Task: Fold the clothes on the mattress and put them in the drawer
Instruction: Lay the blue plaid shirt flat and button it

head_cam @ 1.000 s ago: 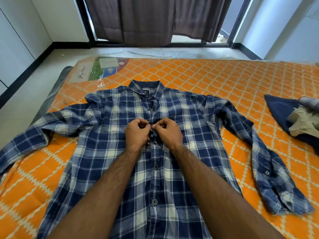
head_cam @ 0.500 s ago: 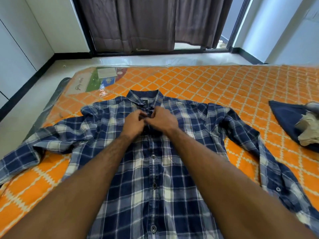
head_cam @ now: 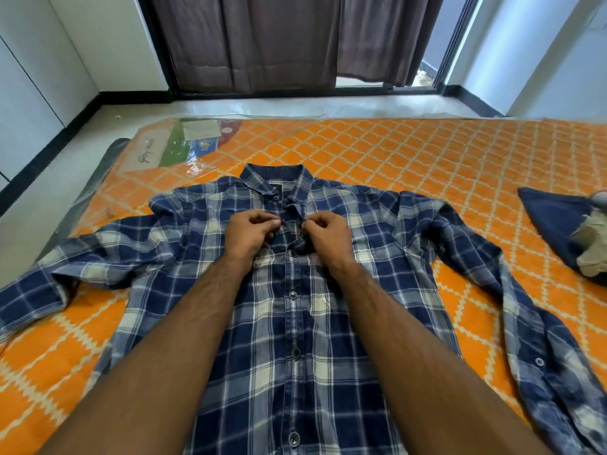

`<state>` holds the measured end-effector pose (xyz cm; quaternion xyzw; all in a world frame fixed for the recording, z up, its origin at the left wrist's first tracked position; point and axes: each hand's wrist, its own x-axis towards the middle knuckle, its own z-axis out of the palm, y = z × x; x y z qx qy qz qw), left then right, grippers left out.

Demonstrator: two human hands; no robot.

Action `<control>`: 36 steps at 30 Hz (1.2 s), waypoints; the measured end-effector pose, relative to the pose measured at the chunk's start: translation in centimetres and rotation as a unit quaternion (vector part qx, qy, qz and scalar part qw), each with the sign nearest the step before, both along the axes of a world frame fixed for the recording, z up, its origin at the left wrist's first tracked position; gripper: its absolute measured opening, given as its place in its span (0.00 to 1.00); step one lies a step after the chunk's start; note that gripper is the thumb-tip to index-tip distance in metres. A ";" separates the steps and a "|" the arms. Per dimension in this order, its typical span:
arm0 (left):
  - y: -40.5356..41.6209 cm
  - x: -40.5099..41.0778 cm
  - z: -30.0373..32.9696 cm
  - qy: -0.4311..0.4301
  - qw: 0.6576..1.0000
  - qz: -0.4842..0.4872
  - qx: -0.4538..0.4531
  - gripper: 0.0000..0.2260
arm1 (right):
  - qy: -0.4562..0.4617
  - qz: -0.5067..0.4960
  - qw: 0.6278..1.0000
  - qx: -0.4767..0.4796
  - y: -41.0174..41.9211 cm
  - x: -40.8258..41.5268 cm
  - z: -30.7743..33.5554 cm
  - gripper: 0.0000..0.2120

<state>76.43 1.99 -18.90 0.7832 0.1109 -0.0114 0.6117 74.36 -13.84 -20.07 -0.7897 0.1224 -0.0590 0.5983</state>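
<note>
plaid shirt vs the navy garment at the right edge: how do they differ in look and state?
The plaid shirt is blue and white check; the navy garment is plain dark blue. The plaid shirt lies spread flat, sleeves out, front up, while the navy garment is bunched, with a beige cloth on it. The left hand and right hand pinch the plaid shirt below its collar; the navy garment lies untouched. Both rest on the orange mattress.

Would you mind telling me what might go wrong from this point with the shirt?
The plaid shirt is open near the collar where the left hand and right hand pinch the placket; mismatched edges could pucker it. Its right sleeve lies rumpled, so folding may trap creases.
</note>
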 end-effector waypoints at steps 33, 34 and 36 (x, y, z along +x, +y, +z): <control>-0.6 -0.1 0.1 -0.021 0.999 -0.043 0.011 0.06 | 0.020 0.045 0.997 0.066 0.8 0.5 0.2 0.02; -0.6 -0.3 0.1 -0.027 0.998 -0.048 0.010 0.05 | 0.021 0.055 0.996 0.063 0.6 0.4 0.5 0.01; -0.4 -0.5 0.2 -0.028 0.998 -0.052 -0.011 0.02 | 0.032 0.067 0.995 0.065 0.6 0.3 0.9 0.04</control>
